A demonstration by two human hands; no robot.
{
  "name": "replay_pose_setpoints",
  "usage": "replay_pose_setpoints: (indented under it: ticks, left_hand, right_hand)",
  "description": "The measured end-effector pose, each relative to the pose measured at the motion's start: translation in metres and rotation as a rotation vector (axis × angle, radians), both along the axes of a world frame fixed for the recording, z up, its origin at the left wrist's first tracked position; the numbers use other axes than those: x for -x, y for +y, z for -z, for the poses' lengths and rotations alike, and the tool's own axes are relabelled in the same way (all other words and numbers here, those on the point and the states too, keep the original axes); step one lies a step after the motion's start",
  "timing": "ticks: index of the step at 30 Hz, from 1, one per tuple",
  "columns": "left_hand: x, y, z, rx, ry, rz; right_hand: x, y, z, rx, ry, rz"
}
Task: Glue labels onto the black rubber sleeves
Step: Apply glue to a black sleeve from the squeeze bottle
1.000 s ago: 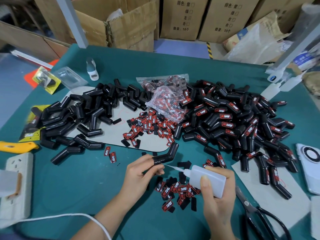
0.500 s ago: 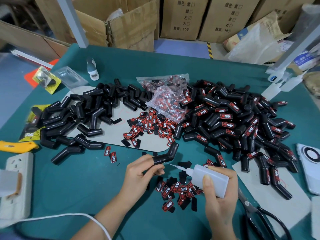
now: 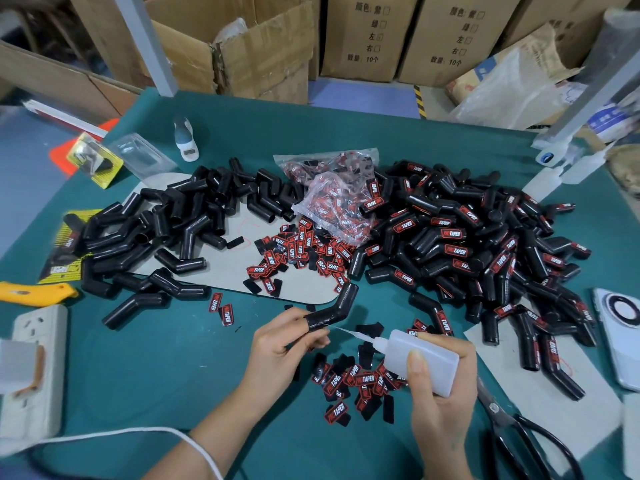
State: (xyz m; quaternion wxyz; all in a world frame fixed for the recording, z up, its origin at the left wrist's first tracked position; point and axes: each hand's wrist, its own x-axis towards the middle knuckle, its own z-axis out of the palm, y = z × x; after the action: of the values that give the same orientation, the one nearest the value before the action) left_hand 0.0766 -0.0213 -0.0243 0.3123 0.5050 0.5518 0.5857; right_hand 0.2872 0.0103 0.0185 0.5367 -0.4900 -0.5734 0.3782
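Note:
My left hand (image 3: 282,342) pinches the near end of a bent black rubber sleeve (image 3: 334,308), held just above the green table. My right hand (image 3: 438,389) grips a white glue bottle (image 3: 420,360) whose thin nozzle points left and touches the sleeve's near end. Red-and-black labels (image 3: 353,382) lie scattered below the bottle. A pile of unlabelled sleeves (image 3: 166,230) lies at the left, a pile of labelled sleeves (image 3: 478,244) at the right. More loose labels (image 3: 301,251) spill from a clear bag (image 3: 332,202) in the middle.
Black scissors (image 3: 519,431) lie at the lower right beside grey card sheets. A white phone (image 3: 620,327) sits at the right edge. A power strip (image 3: 31,362) and a yellow knife (image 3: 31,292) are at the left. Cardboard boxes (image 3: 263,53) stand behind the table.
The sleeve and my left hand hold almost still. My right hand shifted the bottle slightly, keeping the nozzle tip at the sleeve's near end.

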Motion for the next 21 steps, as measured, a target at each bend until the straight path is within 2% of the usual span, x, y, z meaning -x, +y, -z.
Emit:
replay_pose_setpoints:
  ticks: [21]
  left_hand:
    - [-0.0011,0.0004,0.0001,-0.023,-0.005,0.007]
  right_hand:
    - [-0.0028,-0.0002,0.003,0.014,0.01,0.016]
